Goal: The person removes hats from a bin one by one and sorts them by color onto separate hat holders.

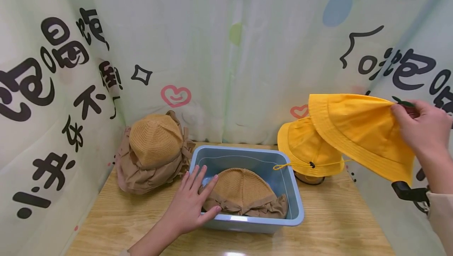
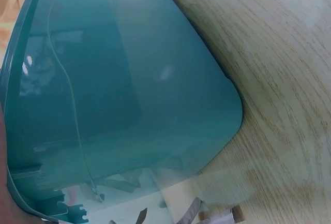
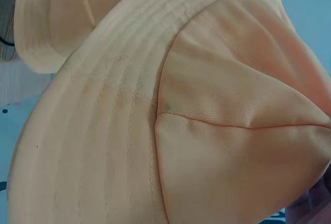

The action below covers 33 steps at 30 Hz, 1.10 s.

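With fingers spread, my left hand (image 1: 192,205) rests at the near left rim of a blue plastic bin (image 1: 297,209). Inside the bin lies a straw-coloured knit hat (image 1: 244,187) with a brown fabric brim and bow. My right hand (image 1: 426,126) pinches a yellow bucket hat (image 1: 357,130) by its crown, beside a small green leaf (image 1: 403,102). That hat hangs in the air sideways, and its stitched brim and seams fill the right wrist view. A cord with a black toggle (image 1: 312,164) dangles near it. In the left wrist view the bin's outer wall (image 2: 129,79) takes up most of the picture.
Behind the held hat, another yellow hat (image 1: 304,146) sits on the wooden table (image 1: 318,224), right of the bin. Several brown and straw hats are stacked (image 1: 155,142) at the left. Printed curtains (image 1: 226,71) enclose the back and sides.
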Available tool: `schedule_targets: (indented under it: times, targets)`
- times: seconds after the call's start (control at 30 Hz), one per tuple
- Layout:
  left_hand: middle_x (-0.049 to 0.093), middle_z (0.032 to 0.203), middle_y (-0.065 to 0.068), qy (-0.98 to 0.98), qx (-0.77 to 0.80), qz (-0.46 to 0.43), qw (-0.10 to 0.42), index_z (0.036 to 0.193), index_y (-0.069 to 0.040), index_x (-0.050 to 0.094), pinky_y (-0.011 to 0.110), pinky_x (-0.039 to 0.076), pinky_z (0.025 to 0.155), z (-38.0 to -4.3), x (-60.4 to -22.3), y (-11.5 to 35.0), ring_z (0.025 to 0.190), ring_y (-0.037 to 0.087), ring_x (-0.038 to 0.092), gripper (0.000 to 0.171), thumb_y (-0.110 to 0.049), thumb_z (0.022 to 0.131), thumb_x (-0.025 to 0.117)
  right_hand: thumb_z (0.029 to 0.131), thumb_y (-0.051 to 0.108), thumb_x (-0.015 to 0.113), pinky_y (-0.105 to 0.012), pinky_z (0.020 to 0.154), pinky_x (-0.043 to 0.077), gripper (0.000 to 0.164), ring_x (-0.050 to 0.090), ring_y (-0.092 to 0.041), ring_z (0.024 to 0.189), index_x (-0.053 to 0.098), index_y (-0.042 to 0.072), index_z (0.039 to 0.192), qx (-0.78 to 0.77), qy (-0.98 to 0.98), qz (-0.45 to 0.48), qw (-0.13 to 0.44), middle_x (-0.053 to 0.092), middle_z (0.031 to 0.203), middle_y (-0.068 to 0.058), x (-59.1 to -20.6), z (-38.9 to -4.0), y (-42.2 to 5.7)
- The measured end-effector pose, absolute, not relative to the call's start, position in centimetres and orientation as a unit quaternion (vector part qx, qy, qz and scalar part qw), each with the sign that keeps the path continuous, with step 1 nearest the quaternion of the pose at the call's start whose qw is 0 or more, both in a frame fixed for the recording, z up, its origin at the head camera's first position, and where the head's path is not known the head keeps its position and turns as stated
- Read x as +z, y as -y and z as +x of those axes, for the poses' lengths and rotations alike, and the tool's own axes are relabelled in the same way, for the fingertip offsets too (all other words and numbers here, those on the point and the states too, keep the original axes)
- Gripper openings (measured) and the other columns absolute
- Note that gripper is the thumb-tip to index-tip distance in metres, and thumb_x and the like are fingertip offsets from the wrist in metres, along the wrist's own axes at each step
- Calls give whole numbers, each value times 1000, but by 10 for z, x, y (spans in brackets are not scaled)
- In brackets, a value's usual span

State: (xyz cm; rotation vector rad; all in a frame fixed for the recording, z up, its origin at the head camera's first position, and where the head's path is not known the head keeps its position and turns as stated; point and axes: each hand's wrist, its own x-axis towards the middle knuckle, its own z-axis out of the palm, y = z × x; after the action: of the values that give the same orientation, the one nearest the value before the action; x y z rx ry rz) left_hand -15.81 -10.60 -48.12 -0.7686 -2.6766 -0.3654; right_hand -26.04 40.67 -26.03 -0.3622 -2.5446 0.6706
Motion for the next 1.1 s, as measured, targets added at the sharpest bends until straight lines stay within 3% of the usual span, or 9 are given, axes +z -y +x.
schedule_targets:
  times: [0.17, 0.53, 0.67, 0.73, 0.8, 0.87, 0.93, 1.03, 1.1]
  targets:
    - [22, 163, 19, 940, -124, -270, 167, 159, -26, 29, 60, 23, 117, -158, -482, 106, 151, 39, 18, 75, -67, 96, 43, 105, 38, 39, -9, 54, 28, 58, 46, -36, 85, 46, -11, 134, 246, 930, -153, 228, 49, 120, -32, -260, -258, -415]
    - [25, 162, 20, 938, -121, -275, 174, 158, -25, 32, 60, 24, 117, -159, -480, 105, 150, 41, 23, 76, -68, 96, 42, 103, 45, 37, -8, 56, 33, 57, 42, -13, 74, 43, -2, 135, 288, 908, -195, 235, 43, 101, -8, -257, -253, -423]
    - [26, 162, 21, 937, -123, -275, 177, 157, -24, 33, 61, 25, 116, -159, -481, 105, 150, 40, 22, 75, -68, 96, 40, 104, 43, 38, -7, 56, 31, 59, 40, -9, 73, 43, -4, 139, 280, 911, -186, 238, 49, 110, -17, -257, -254, -420]
    - [26, 162, 21, 937, -123, -275, 179, 157, -24, 33, 61, 25, 116, -159, -481, 105, 150, 40, 21, 76, -69, 96, 40, 104, 40, 39, -8, 65, 35, 58, 41, -10, 76, 47, -7, 137, 269, 913, -178, 249, 52, 116, -24, -261, -257, -417]
    - [26, 162, 21, 936, -124, -275, 181, 157, -24, 33, 61, 24, 116, -159, -480, 104, 150, 40, 21, 76, -69, 97, 39, 104, 38, 41, -20, 94, 40, 58, 44, -18, 83, 49, -10, 134, 266, 913, -167, 260, 53, 120, -30, -266, -260, -414]
    - [25, 162, 20, 936, -126, -276, 181, 158, -24, 33, 61, 24, 116, -160, -480, 104, 150, 40, 21, 76, -69, 97, 39, 103, 38, 42, -42, 118, 21, 58, 44, -26, 89, 52, -12, 130, 271, 909, -163, 270, 54, 114, -30, -270, -264, -412]
    - [25, 162, 21, 935, -125, -276, 182, 157, -24, 33, 61, 24, 116, -160, -480, 104, 150, 41, 22, 76, -69, 97, 39, 103, 41, 42, -52, 121, 8, 59, 43, -28, 92, 52, -10, 130, 285, 904, -169, 272, 55, 107, -22, -271, -267, -412]
    - [25, 162, 21, 937, -126, -275, 176, 157, -24, 33, 61, 24, 116, -160, -480, 104, 150, 40, 22, 76, -69, 97, 38, 101, 46, 44, -44, 118, 19, 61, 43, -12, 84, 54, -6, 131, 301, 896, -180, 272, 51, 98, -4, -269, -269, -411]
    - [24, 163, 20, 939, -126, -272, 171, 158, -24, 32, 61, 23, 117, -159, -481, 104, 151, 39, 20, 76, -69, 97, 38, 101, 50, 44, -29, 102, 35, 62, 40, -2, 78, 55, -3, 132, 302, 894, -188, 272, 46, 95, 7, -266, -270, -411]
